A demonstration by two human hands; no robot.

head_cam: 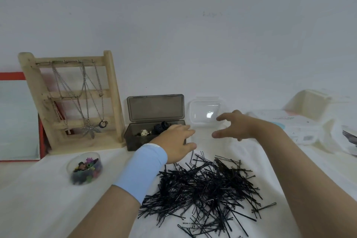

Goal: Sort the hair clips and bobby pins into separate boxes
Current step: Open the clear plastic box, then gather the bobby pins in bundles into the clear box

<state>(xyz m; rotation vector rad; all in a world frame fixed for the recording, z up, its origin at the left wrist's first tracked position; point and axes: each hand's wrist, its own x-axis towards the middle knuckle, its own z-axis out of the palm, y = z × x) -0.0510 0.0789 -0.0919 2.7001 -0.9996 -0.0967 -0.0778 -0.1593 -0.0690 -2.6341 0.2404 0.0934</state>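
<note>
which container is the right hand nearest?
The clear box, lid up, right behind the right hand. The dark box sits by the left hand; the round tub is far left.

Bare white cloth [38,205] lies open at near left — the bobby pins [204,185] sprawl across the centre. Behind, the dark box [135,141], clear box [204,114] and wooden rack [114,102] line the wall, closely spaced.

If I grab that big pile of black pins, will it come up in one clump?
Probably not. The bobby pins lie loose and crisscrossed, so some may tangle and lift together while others likely slip out. They look thin and light, and strays already sit apart at the pile's edge.
</note>
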